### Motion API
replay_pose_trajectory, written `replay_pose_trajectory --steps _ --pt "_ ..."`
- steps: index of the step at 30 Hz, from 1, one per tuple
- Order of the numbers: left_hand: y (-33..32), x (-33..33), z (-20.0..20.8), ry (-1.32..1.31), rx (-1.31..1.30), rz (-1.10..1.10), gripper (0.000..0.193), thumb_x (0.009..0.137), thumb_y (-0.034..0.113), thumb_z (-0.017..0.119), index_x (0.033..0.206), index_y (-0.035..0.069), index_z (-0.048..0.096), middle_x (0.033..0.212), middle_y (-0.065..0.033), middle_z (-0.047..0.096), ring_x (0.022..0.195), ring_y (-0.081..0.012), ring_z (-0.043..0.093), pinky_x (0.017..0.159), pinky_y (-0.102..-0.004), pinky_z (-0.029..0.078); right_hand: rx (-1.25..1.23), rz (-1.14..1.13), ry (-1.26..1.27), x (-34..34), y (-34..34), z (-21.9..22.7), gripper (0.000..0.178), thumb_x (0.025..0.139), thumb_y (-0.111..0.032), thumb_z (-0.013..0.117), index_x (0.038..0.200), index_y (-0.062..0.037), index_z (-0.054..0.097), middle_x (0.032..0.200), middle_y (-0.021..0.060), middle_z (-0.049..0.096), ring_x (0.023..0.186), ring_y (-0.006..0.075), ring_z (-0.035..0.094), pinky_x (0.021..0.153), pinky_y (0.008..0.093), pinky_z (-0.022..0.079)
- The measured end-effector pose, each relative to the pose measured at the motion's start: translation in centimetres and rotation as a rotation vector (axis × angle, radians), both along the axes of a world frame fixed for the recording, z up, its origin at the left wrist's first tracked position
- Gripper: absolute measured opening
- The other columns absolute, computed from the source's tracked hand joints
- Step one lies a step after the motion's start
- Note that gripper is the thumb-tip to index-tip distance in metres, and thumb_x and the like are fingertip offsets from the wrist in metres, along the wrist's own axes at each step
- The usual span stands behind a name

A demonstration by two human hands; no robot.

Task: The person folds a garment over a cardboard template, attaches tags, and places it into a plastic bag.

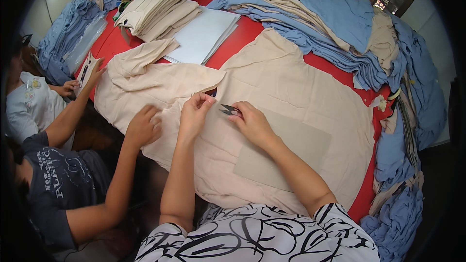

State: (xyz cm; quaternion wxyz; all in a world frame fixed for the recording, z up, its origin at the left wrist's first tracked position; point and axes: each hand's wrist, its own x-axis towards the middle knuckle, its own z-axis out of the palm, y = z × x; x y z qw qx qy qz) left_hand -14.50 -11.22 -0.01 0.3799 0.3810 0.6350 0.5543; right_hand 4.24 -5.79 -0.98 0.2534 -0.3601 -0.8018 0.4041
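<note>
A large beige garment [272, 75] lies spread in front of me. My left hand [193, 115] is closed, pinching a bit of its edge beside a small dark patch at the opening. Just to the right, my right hand [256, 125] grips small dark thread snips [226, 110]. Their blades point left toward my left fingertips, a short gap away. A flat grey rectangular board [306, 138] lies by my right forearm; whether it is on or under the cloth I cannot tell.
A red-covered table [233, 39] carries folded beige garments [162, 7], white sheets [201, 34] and piled blue garments [310, 9]. More blue cloth [422, 82] hangs along the right. At left, a co-worker's blurred hand [144, 126] is over the beige cloth; another person [34, 106] sits beyond.
</note>
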Motion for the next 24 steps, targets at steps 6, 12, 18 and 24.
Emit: replay_pose_trajectory --steps 6,12,18,24 --pt "0.3 0.2 -1.1 -0.085 0.051 -0.032 0.013 0.093 0.010 0.062 0.095 -0.002 0.064 0.091 -0.0048 0.068 0.085 -0.0080 0.059 0.079 -0.0224 0.046 0.065 -0.024 -0.055 -1.3 0.0 -0.6 0.028 0.092 -0.026 0.061 0.106 -0.0015 0.060 0.103 0.0162 0.064 0.092 0.0352 0.063 0.077 0.0432 0.050" --pt "0.5 0.9 -0.6 -0.134 -0.005 -0.028 0.014 0.095 0.012 0.060 0.098 -0.003 0.062 0.099 -0.0084 0.068 0.094 -0.0118 0.062 0.092 -0.0251 0.046 -0.006 -0.020 -0.073 -0.7 0.3 -0.4 0.026 0.091 -0.024 0.062 0.103 -0.0009 0.062 0.102 0.0170 0.064 0.090 0.0357 0.063 0.077 0.0429 0.050" --pt "-1.3 0.1 -1.5 0.204 0.038 0.156 0.015 0.093 0.011 0.062 0.096 -0.003 0.062 0.095 -0.0074 0.069 0.088 -0.0117 0.061 0.081 -0.0251 0.048 0.057 -0.379 0.115 5.5 5.0 -0.7 0.026 0.091 -0.013 0.059 0.112 0.0007 0.062 0.104 0.0201 0.059 0.098 0.0321 0.060 0.083 0.0403 0.048" --pt "-8.9 -0.7 3.9 0.381 -0.309 -0.478 0.014 0.089 0.014 0.065 0.091 -0.001 0.064 0.082 -0.0071 0.068 0.077 -0.0123 0.063 0.069 -0.0283 0.048 0.520 -1.286 -0.480 34.8 17.8 -2.2 0.052 0.087 -0.007 0.061 0.136 0.0018 0.045 0.127 0.0341 0.044 0.111 0.0431 0.053 0.095 0.0444 0.045"
